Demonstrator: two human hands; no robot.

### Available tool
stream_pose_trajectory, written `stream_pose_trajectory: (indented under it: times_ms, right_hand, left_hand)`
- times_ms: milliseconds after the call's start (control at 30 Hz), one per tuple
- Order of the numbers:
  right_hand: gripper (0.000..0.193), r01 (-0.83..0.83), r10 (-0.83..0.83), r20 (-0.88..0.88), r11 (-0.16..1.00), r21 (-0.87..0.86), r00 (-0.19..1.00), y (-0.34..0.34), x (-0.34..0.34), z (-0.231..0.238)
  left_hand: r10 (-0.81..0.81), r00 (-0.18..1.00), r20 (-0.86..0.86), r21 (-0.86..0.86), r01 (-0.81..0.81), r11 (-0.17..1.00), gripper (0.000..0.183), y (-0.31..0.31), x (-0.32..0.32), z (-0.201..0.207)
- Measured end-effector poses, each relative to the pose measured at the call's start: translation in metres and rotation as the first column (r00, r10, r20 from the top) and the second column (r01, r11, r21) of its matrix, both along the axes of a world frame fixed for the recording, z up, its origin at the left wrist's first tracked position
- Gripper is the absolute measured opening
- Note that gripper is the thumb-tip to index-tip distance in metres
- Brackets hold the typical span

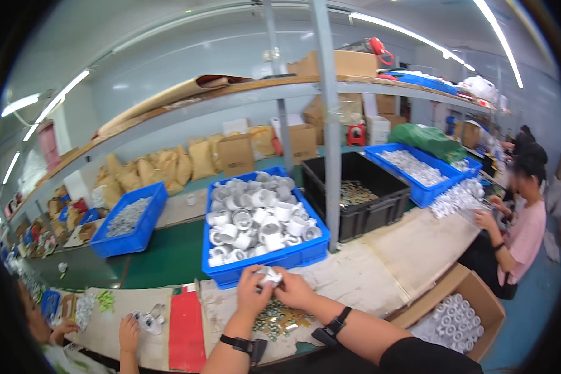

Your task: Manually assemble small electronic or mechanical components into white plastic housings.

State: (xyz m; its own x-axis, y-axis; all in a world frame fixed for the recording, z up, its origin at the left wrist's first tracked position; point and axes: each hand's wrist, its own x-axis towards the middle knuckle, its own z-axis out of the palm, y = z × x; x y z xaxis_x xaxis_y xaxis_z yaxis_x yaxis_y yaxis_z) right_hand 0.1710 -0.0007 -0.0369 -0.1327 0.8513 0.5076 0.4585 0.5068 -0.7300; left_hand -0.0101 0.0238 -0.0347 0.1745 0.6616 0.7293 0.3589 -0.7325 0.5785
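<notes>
In front of the blue crate, both my hands are closed around one white ring-shaped plastic part. My left hand grips it from the left. On the other side, the fingers of my right hand pinch its edge; whether they also hold a small piece is hidden. Similar white cylindrical parts fill the crate in a heap. Small metal pieces, silver and gold-coloured, lie scattered on the worktop below my hands.
A black crate with small metal pieces stands beyond a grey post. At lower right, a cardboard box holds white parts. Co-workers sit left and right; one's hand is near white parts. A red sheet lies left.
</notes>
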Motion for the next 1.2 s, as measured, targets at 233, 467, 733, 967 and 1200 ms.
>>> stream_pose_trajectory:
  times_ms: [233, 467, 733, 967, 1200]
  right_hand:
    - [0.06, -0.022, 0.019, -0.025, 0.994, -0.107, 1.0, -0.013, 0.008, 0.019]
    - [0.05, 0.077, -0.072, -0.106, 0.996, 0.036, 0.992, 0.002, 0.02, 0.006]
    - [0.041, 0.351, -0.406, 0.013, 0.805, 0.478, 0.914, -0.01, 0.155, 0.039]
    - [0.096, 0.964, -0.664, 0.748, 0.197, 0.18, -0.004, -0.038, 0.407, 0.063]
    - [0.044, 0.776, -0.107, 0.977, 0.594, 0.212, -0.185, -0.06, 0.604, -0.065]
  left_hand:
    - [-0.006, 1.0, 0.023, -0.019, 0.007, 1.0, 0.029, -0.018, 0.014, 0.029]
    - [0.124, 0.989, 0.082, 0.043, -0.128, 0.991, 0.055, -0.002, 0.016, 0.012]
    - [0.029, 0.958, 0.286, -0.112, 0.004, 0.994, 0.064, -0.002, 0.018, 0.023]
    - [-0.113, 0.942, 0.315, -0.165, 0.172, 0.971, 0.048, -0.003, 0.0, 0.001]
    - [-0.132, 0.973, 0.19, -0.1, 0.152, 0.983, 0.032, 0.007, 0.005, -0.013]
